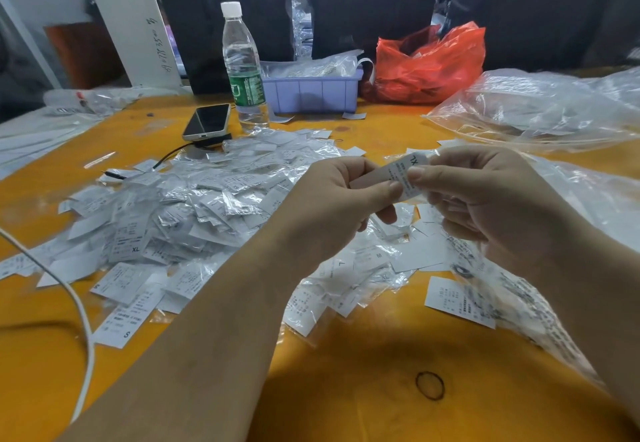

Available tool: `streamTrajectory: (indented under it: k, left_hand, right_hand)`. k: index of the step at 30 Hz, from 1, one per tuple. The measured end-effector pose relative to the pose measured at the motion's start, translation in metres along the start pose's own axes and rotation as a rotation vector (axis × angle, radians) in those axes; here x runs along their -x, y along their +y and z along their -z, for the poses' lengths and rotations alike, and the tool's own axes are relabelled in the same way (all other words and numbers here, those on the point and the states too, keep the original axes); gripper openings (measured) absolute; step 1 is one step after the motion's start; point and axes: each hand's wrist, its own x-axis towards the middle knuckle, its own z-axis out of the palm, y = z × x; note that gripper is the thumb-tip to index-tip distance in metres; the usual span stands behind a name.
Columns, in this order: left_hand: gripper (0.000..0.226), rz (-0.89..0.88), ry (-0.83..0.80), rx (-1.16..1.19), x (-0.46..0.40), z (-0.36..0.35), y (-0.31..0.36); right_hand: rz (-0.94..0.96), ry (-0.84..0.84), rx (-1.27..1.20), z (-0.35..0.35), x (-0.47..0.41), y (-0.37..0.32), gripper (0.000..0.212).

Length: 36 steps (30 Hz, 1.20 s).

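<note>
Both hands meet over the near edge of the heap, each clamped on the same small white rectangular paper size label printed "XL" (403,173). The left hand (332,199) pinches its lower end between thumb and curled fingers, and the right hand (485,199) pinches its middle between thumb and forefinger. The label is therefore held in the air between them, above the orange, glossy tabletop (363,389) and not resting on it. The step looks like checking and sorting one label. To do it well, the grip should stay light and near the edges so the thin paper does not crease and the size mark stays readable. One hand should then let go before the label is set down, so it does not tear. Whether this label sits inside a clear sleeve cannot be told. Below and to the left spreads a loose heap of white printed labels in crinkly transparent film sleeves (194,206), flat, slippery and shiny, marked S, L and XL. Beyond it stand a clear plastic water bottle with a green wrapper and white cap (244,71), a dark-screened smartphone (207,121) and a ribbed lilac plastic tray (315,93). A crumpled red plastic bag (429,61) sits further right, with large wrinkled clear plastic bags (540,106) beyond it. A thin dark rubber band (429,385) lies near the front.
</note>
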Motion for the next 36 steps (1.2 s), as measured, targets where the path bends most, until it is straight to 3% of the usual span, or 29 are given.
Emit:
streamTrajectory:
  k: [8, 11, 14, 18, 21, 26, 30, 36]
  left_hand:
    - [0.005, 0.025, -0.113, -0.02, 0.001, 0.006, 0.005]
    - [0.004, 0.036, -0.136, -0.018, 0.001, 0.007, 0.006]
    - [0.006, 0.049, -0.147, -0.012, 0.001, 0.009, 0.006]
    - [0.018, 0.046, -0.123, 0.036, 0.002, 0.007, 0.007]
    - [0.014, 0.047, -0.096, 0.024, 0.002, 0.008, 0.008]
    - [0.014, 0.059, 0.001, 0.03, 0.002, 0.012, 0.009]
    - [0.014, 0.01, 0.033, -0.046, 0.003, 0.007, 0.007]
    - [0.016, -0.02, 0.002, -0.065, 0.003, 0.005, 0.007]
  right_hand:
    - [0.006, -0.01, -0.011, 0.0, 0.0, -0.001, 0.014]
    - [0.009, -0.023, 0.011, 0.001, 0.0, -0.001, 0.031]
    - [0.012, -0.044, 0.007, 0.002, 0.001, -0.003, 0.027]
    - [-0.016, -0.1, 0.051, -0.001, 0.003, -0.002, 0.02]
    - [-0.022, -0.072, 0.038, -0.001, 0.002, -0.004, 0.02]
    - [-0.003, -0.035, 0.004, 0.001, 0.001, -0.006, 0.033]
    - [-0.006, -0.021, 0.008, -0.002, 0.001, -0.003, 0.012]
    - [-0.001, 0.0, 0.01, -0.001, 0.0, -0.002, 0.01]
